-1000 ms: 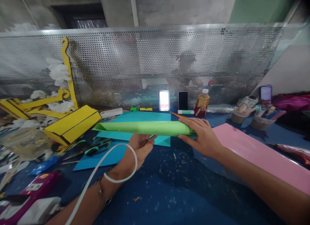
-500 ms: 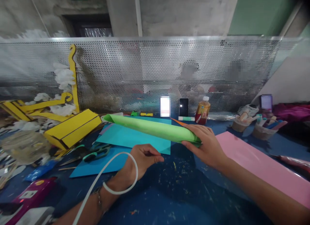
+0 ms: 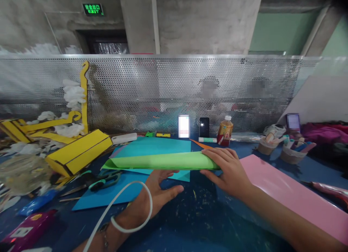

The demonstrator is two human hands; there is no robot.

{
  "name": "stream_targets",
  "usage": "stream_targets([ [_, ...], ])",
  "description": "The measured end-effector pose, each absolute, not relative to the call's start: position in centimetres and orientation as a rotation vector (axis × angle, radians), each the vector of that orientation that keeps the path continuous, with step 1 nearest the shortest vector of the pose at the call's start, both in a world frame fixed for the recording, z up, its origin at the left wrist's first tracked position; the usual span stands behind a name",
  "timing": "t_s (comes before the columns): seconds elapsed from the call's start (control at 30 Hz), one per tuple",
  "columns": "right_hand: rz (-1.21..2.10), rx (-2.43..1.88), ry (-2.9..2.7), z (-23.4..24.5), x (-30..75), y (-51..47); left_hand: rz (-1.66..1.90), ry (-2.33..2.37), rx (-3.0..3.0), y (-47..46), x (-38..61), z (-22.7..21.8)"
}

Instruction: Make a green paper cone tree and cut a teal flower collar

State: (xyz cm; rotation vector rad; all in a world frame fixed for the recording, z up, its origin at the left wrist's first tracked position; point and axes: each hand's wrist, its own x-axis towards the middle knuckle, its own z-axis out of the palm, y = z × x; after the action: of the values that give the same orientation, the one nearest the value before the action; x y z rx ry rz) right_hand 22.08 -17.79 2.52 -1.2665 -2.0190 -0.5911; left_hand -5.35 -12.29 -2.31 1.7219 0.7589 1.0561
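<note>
A rolled sheet of light green paper [image 3: 160, 160] lies nearly level across the middle of the view, above the table. My right hand [image 3: 227, 172] grips its right end, fingers over the top and thumb below. Just under the roll, my left hand [image 3: 160, 192] is open, thumb apart from the fingers; its fingertips are partly hidden behind the roll, and whether they touch it I cannot tell. Behind and below the roll are a turquoise sheet [image 3: 163, 145] and a blue sheet [image 3: 95, 197]. A white cord [image 3: 148, 208] loops in front of my left wrist.
Scissors [image 3: 104, 181], a yellow cardboard box [image 3: 80, 150] and a purple tool [image 3: 29, 228] lie on the left. Pink paper [image 3: 282, 190] is on the right. A drink bottle [image 3: 225, 130], a glue stick [image 3: 208, 139] and phones stand or lie before the perforated metal panel [image 3: 174, 78].
The green roll has swung from a slant to nearly level, its left end lower. My left hand has gone from pinched fingers to spread ones, moving up under the roll. The view has tilted up slightly.
</note>
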Motion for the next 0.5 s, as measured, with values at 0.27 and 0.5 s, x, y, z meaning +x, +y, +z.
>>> stream_targets([
  [0.27,-0.630,-1.278,-2.063,2.3,22.2,-17.7,1.259,0.500,1.452,-11.2,-4.9,-2.0],
  [0.5,-0.610,-1.260,-2.067,2.0,22.0,-17.5,1.323,0.536,1.418,-10.7,-5.1,-1.8],
])
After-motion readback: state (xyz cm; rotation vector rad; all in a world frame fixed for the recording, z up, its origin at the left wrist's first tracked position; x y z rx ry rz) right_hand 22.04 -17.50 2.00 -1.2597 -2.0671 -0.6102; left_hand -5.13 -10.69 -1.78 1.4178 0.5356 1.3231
